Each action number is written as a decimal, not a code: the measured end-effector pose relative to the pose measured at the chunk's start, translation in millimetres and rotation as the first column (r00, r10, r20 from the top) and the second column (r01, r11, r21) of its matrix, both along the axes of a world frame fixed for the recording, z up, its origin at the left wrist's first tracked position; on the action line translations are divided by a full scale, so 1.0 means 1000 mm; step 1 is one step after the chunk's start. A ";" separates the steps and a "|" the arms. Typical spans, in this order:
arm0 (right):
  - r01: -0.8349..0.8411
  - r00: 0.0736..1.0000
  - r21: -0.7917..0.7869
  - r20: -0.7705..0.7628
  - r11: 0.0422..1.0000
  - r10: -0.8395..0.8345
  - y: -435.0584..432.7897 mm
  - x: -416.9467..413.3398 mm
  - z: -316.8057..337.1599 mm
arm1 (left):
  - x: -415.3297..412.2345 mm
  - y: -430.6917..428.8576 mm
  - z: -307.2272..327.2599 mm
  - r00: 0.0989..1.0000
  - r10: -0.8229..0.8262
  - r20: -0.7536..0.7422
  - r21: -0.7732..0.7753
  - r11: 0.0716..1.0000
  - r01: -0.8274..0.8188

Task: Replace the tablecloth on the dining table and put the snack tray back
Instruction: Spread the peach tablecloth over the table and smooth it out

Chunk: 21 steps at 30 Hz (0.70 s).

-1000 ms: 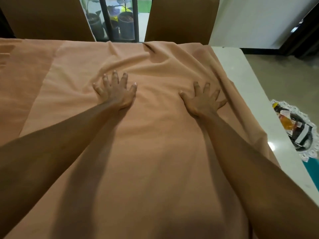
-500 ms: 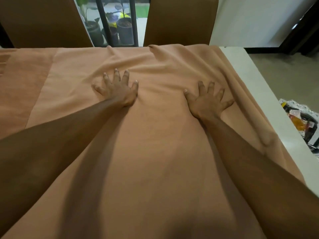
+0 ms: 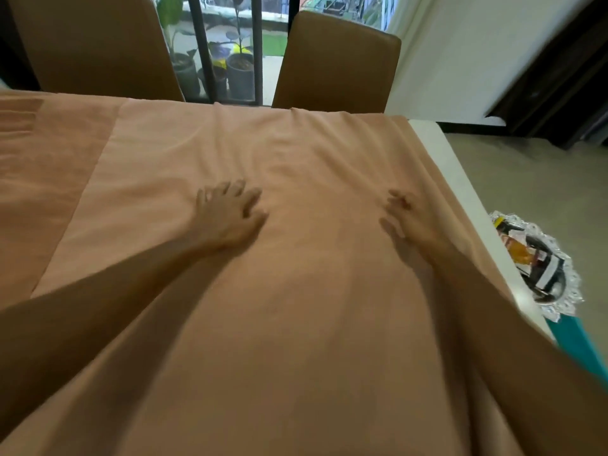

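While the tablecloth (image 3: 296, 324) runs long from left to right over the surface (image 3: 460, 192), a bare white strip shows at the right end. Beyond that end, lower down, sits the snack tray (image 3: 570, 284), nearer the right grip (image 3: 408, 225), which is too blurred to tell its spread. The left grip (image 3: 230, 215) presses the cloth, fingers bent, holding nothing.

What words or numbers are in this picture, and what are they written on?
No text can be read anywhere in this picture.
Packets in the snack tray: they have coloured labels, but these are too small and blurred to read.
Tablecloth: plain, no writing shows.
Chairs: plain, no writing shows.
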State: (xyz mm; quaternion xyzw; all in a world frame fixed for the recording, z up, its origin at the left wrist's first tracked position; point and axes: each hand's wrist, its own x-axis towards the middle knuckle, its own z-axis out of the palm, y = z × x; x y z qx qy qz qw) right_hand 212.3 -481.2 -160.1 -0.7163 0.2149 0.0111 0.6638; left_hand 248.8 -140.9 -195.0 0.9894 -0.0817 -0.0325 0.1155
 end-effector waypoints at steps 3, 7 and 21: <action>-0.196 0.974 -0.656 -0.047 0.729 0.220 -0.007 -0.087 -0.029 | -0.082 -0.027 -0.017 0.998 -0.065 0.019 0.037 0.997 0.064; -0.177 0.956 -0.931 -0.085 0.318 0.281 -0.002 -0.189 -0.052 | -0.153 -0.068 -0.025 0.993 -0.115 0.010 0.075 0.991 0.113; -0.255 0.966 -0.892 -0.220 0.372 0.135 -0.137 -0.345 -0.050 | -0.337 -0.221 -0.002 0.990 0.109 -0.084 0.049 0.993 -0.106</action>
